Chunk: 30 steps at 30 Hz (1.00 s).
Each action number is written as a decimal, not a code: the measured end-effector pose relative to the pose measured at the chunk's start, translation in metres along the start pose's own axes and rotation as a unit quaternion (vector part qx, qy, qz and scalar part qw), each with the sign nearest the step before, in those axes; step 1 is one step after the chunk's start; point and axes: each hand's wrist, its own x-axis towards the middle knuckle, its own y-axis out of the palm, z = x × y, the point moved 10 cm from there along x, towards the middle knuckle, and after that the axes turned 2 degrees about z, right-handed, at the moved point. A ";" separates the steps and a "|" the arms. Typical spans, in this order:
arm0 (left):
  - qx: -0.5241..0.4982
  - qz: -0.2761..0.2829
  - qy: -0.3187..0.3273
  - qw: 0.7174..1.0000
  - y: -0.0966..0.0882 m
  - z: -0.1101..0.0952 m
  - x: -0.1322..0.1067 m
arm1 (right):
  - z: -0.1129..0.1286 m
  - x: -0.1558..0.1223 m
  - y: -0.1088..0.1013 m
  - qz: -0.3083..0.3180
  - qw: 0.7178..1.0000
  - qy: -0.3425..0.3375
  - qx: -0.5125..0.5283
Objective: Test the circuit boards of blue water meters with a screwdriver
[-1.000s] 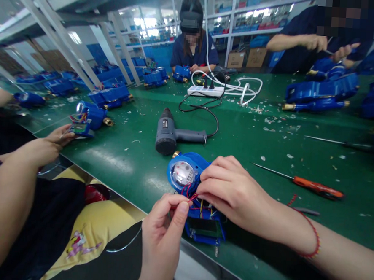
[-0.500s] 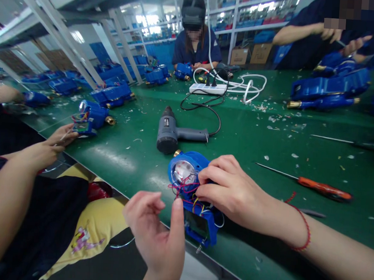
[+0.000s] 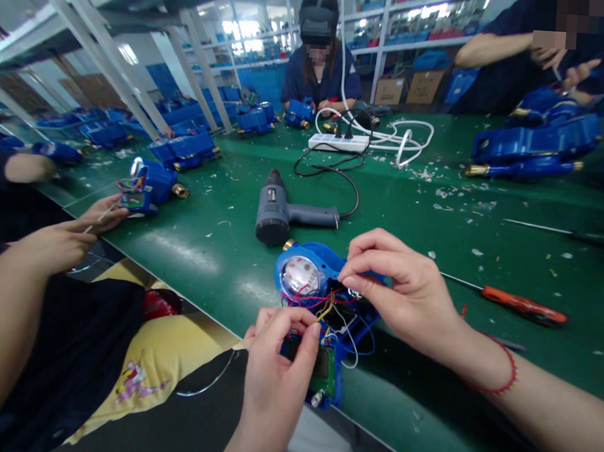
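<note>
A blue water meter with a round clear dial and a brass end lies near the table's front edge. From its open housing, thin red, yellow, white and blue wires run to a green circuit board in a blue frame. My left hand is closed in front of the dial, thumb and forefinger pinching at the yellow wires. My right hand is also closed in a pinch at the housing's right side, close to the red wires; whatever sits between its fingertips is hidden.
Behind the meter lies a grey heat gun, its cord leading to a white power strip. An orange-handled screwdriver lies to the right. Other blue meters stand around, and co-workers' hands are busy left and across.
My left hand has moved right and closed from an open pose onto the wires. My right hand has risen slightly to the right, uncovering more of the housing and wires.
</note>
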 end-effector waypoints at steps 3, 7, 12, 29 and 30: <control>-0.010 0.016 -0.022 1.000 -0.002 0.003 0.003 | 0.018 -0.003 0.006 0.109 0.994 -0.022 0.012; -0.024 0.053 -0.044 0.997 -0.001 0.008 0.007 | 0.043 -0.023 0.026 0.283 0.954 -0.078 -0.054; -0.068 0.068 -0.069 0.993 0.001 0.013 0.008 | 0.026 -0.015 0.025 0.216 0.966 -0.059 -0.127; -0.035 0.033 -0.001 0.999 -0.003 -0.009 0.016 | 0.025 0.004 0.054 0.268 0.933 -0.131 -0.204; -0.035 0.032 0.004 0.999 -0.003 -0.009 0.015 | 0.033 0.003 0.058 0.274 0.924 -0.161 -0.213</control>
